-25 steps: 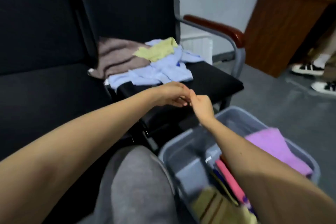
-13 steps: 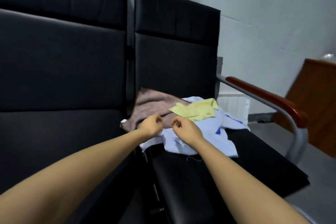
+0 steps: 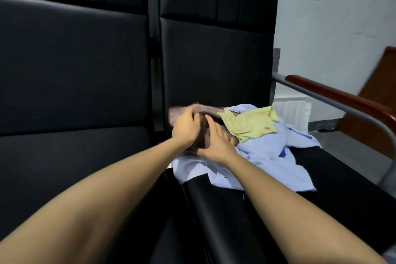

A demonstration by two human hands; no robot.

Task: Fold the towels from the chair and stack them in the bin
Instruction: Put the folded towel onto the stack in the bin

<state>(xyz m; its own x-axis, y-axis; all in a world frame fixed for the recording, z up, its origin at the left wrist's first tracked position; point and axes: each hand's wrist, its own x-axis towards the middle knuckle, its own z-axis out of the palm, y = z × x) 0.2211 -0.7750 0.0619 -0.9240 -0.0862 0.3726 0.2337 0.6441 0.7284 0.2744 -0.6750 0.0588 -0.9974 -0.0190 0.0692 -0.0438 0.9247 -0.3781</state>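
Both hands have gone forward from the near edge of the pile and onto the brown towel, which half a second ago lay flat and now is bunched and raised at its left end. The left hand comes in from the lower left on a straight bare forearm, knuckles up, its fingers curled over the towel's lifted fold and gripping it. The right hand lies just beside it, nearly touching, reaching in from the lower right; its fingers are stretched out fairly straight against the dark fold of the towel, the forefinger pointing up and away, the thumb spread toward the left hand at the towel's lower edge. Whether the thumb has caught any fabric cannot be told. The towel sits at the back left corner of the black chair, against the backrest, with its right part tucked beneath a yellow cloth that lies spread and wrinkled on top. Under and to the right of both is a pale blue cloth, crumpled and spilling toward the front of the seat; the right wrist rests over its near left part. A wooden armrest on a grey metal tube runs along the chair's right side, and a brown wooden cabinet stands beyond it against the pale wall.
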